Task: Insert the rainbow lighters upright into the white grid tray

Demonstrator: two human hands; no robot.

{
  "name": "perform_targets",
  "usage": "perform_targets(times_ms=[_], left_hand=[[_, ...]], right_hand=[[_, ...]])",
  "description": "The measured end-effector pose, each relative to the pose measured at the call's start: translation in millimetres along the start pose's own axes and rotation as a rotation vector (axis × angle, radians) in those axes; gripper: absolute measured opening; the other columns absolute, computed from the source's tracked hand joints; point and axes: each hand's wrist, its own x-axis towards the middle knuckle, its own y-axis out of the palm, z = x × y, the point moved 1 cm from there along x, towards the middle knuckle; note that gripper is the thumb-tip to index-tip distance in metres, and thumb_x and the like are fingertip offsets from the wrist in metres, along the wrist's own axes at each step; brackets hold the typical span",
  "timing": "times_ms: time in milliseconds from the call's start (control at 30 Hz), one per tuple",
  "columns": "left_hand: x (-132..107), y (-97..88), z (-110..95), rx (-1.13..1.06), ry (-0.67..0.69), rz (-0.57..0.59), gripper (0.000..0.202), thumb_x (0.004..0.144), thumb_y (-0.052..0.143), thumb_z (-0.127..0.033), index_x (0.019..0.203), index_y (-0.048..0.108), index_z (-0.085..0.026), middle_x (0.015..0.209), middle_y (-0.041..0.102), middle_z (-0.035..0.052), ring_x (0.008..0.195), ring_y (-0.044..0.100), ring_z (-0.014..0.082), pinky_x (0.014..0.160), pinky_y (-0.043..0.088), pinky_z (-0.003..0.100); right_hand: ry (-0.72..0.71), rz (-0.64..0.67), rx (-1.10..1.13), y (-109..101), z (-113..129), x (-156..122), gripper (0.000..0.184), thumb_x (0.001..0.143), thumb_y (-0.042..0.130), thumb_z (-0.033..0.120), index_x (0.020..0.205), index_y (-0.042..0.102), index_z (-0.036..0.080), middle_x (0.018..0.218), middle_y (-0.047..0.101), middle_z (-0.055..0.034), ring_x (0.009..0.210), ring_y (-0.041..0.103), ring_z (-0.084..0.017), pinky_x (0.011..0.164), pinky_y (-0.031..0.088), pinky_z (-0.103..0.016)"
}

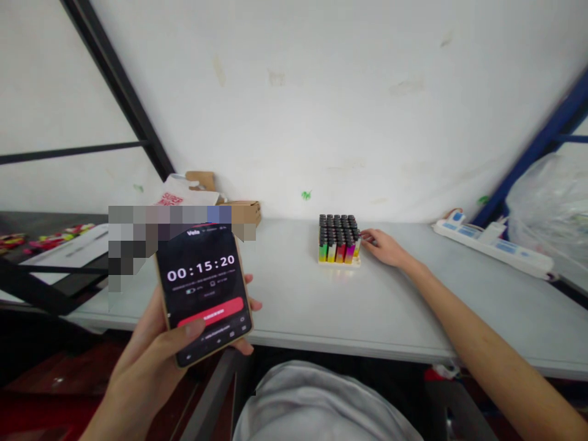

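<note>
Gripping the phone [204, 285], the left hand [156, 352] lays its thumb [189, 334] across the red button [226, 308]; a slip could press it. The right hand [384, 247], loosely curled, sits beside the lighters [337, 237]; whether it grips one, I cannot tell. A knock could tip them. Black-topped and brightly coloured, they stand in rows on a white tray [338, 264] on the table [294, 300].

I see bright, even light on the far wall [349, 122] and table [294, 306], deep shadow below its near edge, blocky pixels beyond my glowing phone [206, 291], stretching at both sides.
</note>
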Motion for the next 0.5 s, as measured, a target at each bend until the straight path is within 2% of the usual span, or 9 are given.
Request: perform_targets(times_ms=[133,267,367,500], left_hand=[[8.7,1.0,7.1,0.019,0.016,-0.010,0.098,0.075,0.092,-0.020,0.163,0.054,-0.034,0.137,0.079,0.0170,0.106,0.082,0.0511,0.059,0.074,0.050],[25.0,-2.6,17.6,0.069,0.019,-0.017,0.088,0.078,0.089,-0.022,0.158,0.056,-0.026,0.130,0.082,0.0164,0.103,0.083,0.0476,0.058,0.074,0.046],[42.1,-12.5,28.2,0.091,0.033,-0.005,0.078,0.083,0.087,-0.028,0.154,0.055,-0.020,0.125,0.083,0.0157,0.100,0.084,0.0440,0.055,0.073,0.043],[71.2,-34.5,38.4,0.092,-0.006,-0.008,0.057,0.092,0.081,-0.029,0.143,0.060,-0.016,0.116,0.086,0.0119,0.090,0.085,0.0365,0.047,0.067,0.031]], right_hand=[[0.001,-0.004,-0.003,-1.1,3.3,0.2,0.027,0.103,0.063,0.023,0.126,0.076,0.017,0.121,0.080,-0.0167,0.112,0.077,-0.030,0.105,0.062,-0.045],[0.002,0.004,-0.007,-2.4,6.9,0.4,0.026,0.102,0.064,0.020,0.124,0.077,0.016,0.124,0.080,-0.0172,0.114,0.077,-0.031,0.106,0.062,-0.045],[0.002,0.010,-0.012,-2.7,7.8,0.5,0.028,0.101,0.064,0.018,0.126,0.076,0.016,0.125,0.080,-0.0174,0.111,0.077,-0.030,0.105,0.062,-0.044],[0.000,0.014,-0.006,-2.5,8.6,1.2,0.027,0.100,0.066,0.017,0.125,0.077,0.017,0.122,0.080,-0.0159,0.107,0.078,-0.029,0.105,0.062,-0.044]])
